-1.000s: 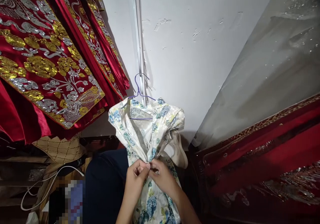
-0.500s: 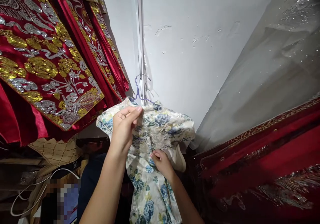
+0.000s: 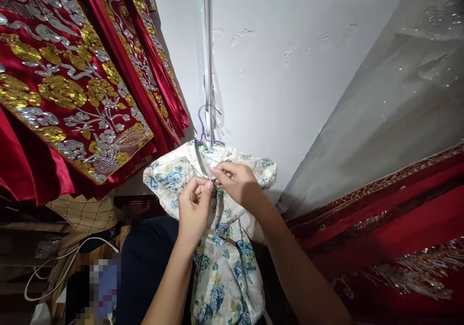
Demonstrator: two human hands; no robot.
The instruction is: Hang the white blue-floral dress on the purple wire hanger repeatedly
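Note:
A cream dress with a blue floral print (image 3: 224, 272) hangs on a thin purple wire hanger (image 3: 203, 128) against the white wall. My left hand (image 3: 194, 209) pinches the fabric just below the collar, fingers closed. My right hand (image 3: 237, 182) pinches the same spot from the right, thumb and fingertips pressed on the cloth. Both hands meet at the neckline, right under the hanger's hook. The lower dress falls between my forearms.
Red garments with gold and silver embroidery (image 3: 68, 88) hang at the upper left. A silvery sheer cloth (image 3: 391, 103) and red embroidered fabric (image 3: 391, 228) fill the right side. A white cable (image 3: 68, 257) and a woven tan item (image 3: 85, 214) lie at the lower left.
My right hand rose from the dress's waist to the collar. My left hand dropped slightly from the shoulder to meet it at the neckline.

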